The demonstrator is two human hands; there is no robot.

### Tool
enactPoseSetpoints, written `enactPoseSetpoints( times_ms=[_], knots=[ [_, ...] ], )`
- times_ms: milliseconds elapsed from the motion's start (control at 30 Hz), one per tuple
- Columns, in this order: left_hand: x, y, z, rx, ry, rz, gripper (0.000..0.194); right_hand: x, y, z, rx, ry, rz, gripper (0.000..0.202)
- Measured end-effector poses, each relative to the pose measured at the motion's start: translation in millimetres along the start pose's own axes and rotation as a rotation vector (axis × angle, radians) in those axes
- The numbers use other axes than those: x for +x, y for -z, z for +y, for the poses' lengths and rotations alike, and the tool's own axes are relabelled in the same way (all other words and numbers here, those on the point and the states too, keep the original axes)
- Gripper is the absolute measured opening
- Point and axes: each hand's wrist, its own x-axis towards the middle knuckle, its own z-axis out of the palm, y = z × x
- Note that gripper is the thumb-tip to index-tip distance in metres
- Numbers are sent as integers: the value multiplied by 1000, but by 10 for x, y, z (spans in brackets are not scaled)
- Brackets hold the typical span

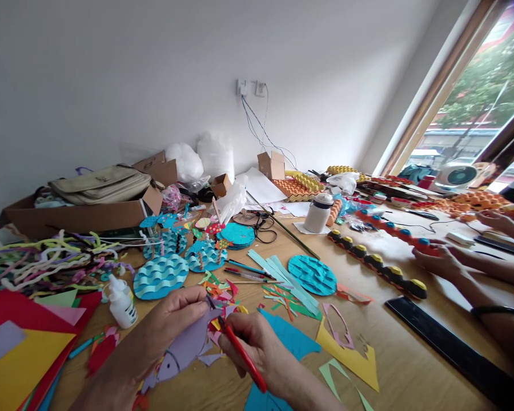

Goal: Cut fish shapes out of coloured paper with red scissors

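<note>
My left hand (175, 317) pinches a purple paper fish (187, 343) by its upper edge. A drawn eye and curved line mark the fish's lower left end. Wrapped round the red handles of a pair of scissors (251, 364) is my right hand (263, 342). The scissor blades meet the paper beside my left fingertips; how far they are open is hard to make out. Colourful paper scraps (223, 288) lie just beyond my hands. Blue paper (289, 331) and a yellow offcut (351, 354) are to the right of my right hand.
A white glue bottle (122, 305) stands left of my left arm. Pipe cleaners (68, 262) and coloured sheets (21, 365) cover the left side. Blue wavy discs (160, 278) lie ahead. At right, another person's hands (439, 262) hold an orange egg-carton strip (394, 228).
</note>
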Motion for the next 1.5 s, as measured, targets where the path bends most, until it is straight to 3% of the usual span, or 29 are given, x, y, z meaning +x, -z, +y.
enactPoseSetpoints(
  times_ms=[367, 833, 967, 1167, 1367, 1500],
  knots=[
    [30, 67, -28, 9, 30, -67, 19, 11, -15, -5, 93, -87, -12, 21],
    [3, 82, 40, -21, 96, -139, 19, 7, -13, 23, 91, -53, -26, 28],
    [0, 105, 13, 12, 97, -116, 18, 9, -7, 4, 76, -69, -29, 29],
    [19, 134, -26, 85, 179, 34, 19, 15, 16, 22, 57, -102, -47, 32],
    [82, 119, -79, 50, 77, 5, 26, 99, 62, 86, 173, -110, 46, 36],
    [107, 94, -146, 6, 12, 85, 21, 152, 98, 139, 300, -58, 131, 42]
  ],
)
